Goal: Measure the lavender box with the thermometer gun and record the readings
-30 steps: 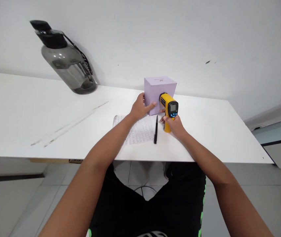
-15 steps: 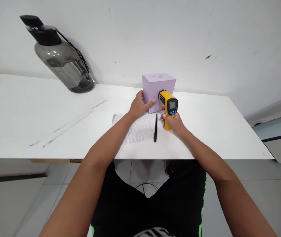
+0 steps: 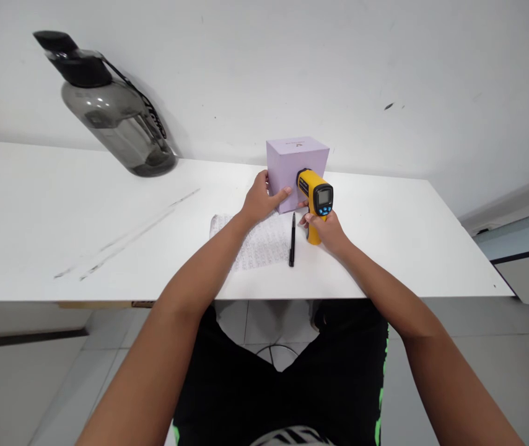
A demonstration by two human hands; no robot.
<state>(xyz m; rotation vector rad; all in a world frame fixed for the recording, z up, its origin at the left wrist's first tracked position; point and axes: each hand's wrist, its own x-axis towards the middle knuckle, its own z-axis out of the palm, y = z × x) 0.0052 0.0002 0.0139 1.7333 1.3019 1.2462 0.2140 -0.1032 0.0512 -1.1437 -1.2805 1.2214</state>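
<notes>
A lilac box [image 3: 287, 164] stands upright on the white table near the wall. My left hand [image 3: 262, 199] grips its left side, the thumb lying across the front face and the fingers partly hidden behind. My right hand [image 3: 327, 229] is wrapped round the handle of a yellow and black infrared thermometer [image 3: 315, 186]. The thermometer's nose points at the front of the box, at or very close to its surface; I cannot tell whether they touch. Its small grey screen and blue buttons face me. Between my hands lies a black pen [image 3: 292, 241], beside a sheet covered in writing [image 3: 262, 248].
A large grey see-through water bottle [image 3: 116, 124] with a black lid stands at the back left against the wall [image 3: 255, 74]. The white table [image 3: 120, 229] has dark scuff marks on its left part, and its front edge runs just before my lap.
The whole view has shifted very slightly. Both hands, the box and the thermometer keep the same places relative to each other.
</notes>
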